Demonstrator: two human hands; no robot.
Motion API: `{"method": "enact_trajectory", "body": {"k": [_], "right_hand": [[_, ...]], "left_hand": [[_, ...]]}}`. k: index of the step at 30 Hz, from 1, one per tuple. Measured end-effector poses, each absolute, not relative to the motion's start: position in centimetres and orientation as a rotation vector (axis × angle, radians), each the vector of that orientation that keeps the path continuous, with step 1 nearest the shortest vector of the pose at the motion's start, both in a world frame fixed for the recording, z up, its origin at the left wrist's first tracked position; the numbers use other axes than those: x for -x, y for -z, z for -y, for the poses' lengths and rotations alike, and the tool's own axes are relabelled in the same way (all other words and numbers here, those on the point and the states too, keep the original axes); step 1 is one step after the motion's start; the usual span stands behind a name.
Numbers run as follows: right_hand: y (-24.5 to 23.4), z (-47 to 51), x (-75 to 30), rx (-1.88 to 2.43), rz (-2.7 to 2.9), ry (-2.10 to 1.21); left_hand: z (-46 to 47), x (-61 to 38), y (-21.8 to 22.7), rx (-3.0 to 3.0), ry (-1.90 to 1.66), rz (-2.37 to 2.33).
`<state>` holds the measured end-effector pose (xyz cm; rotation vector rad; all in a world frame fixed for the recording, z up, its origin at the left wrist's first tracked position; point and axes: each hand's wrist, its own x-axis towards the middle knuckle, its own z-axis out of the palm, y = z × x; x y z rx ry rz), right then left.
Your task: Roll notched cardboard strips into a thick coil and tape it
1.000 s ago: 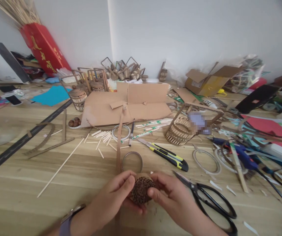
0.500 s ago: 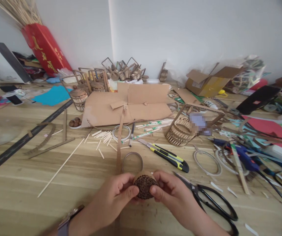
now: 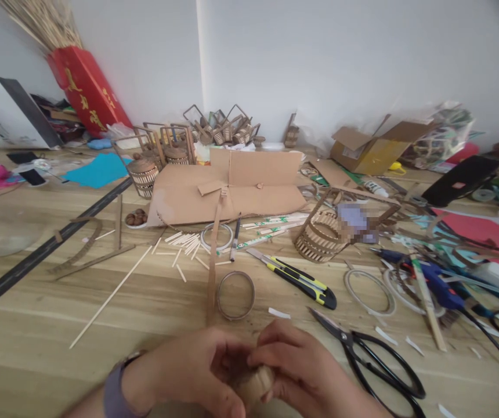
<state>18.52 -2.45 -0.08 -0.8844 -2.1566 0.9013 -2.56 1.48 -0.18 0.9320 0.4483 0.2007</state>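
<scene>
Cardboard roll (image 3: 256, 385) already rounded; can't tell what's left, most of it being covered. It sits low between my hands: right hand (image 3: 308, 367) grip closed on its right edge, left hand (image 3: 188, 366) curled around its left. Ring (image 3: 219, 297) lies apart on the desk (image 3: 36, 360).

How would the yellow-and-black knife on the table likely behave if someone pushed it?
The knife would probably slide or pivot, since it lies flat. Its thick handle suggests stiffness, while the thin exposed blade might snap if bent.
</scene>
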Motion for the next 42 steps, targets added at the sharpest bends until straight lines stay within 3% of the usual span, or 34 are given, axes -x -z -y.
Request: {"method": "enact_trajectory", "body": {"k": [5, 10, 14, 20, 27, 35, 42], "right_hand": [[0.5, 2.6, -18.9, 0.931, 2.046, -0.79], [0.9, 2.2, -18.9, 1.011, 1.963, -0.687], [1.0, 2.2, -18.5, 1.026, 2.018, -0.708], [1.0, 2.6, -17.8, 0.977, 2.322, -0.78], [2.8, 3.1, -16.4, 0.806, 2.413, -0.039], [2.9, 3.5, -16.0, 0.626, 2.273, 0.366], [0.8, 3.9, -17.5, 0.718, 2.396, 0.074]], "left_hand": [[-1.3, 3.1, 0.1, -1.236, -0.414, -0.558], [-1.5, 3.9, -0.6, -1.833, -0.794, -1.191], [-2.1, 4.1, -0.7, -1.745, -0.829, -1.407], [-2.2, 4.1, 0.2, -1.476, -0.709, -1.212], [-1.8, 3.7, 1.2, -1.266, -0.756, -0.809], [-1.8, 3.4, 0.8, -1.153, -0.705, -0.639], [-2.1, 3.2, 1.8, -1.139, -0.748, -0.69]]}}
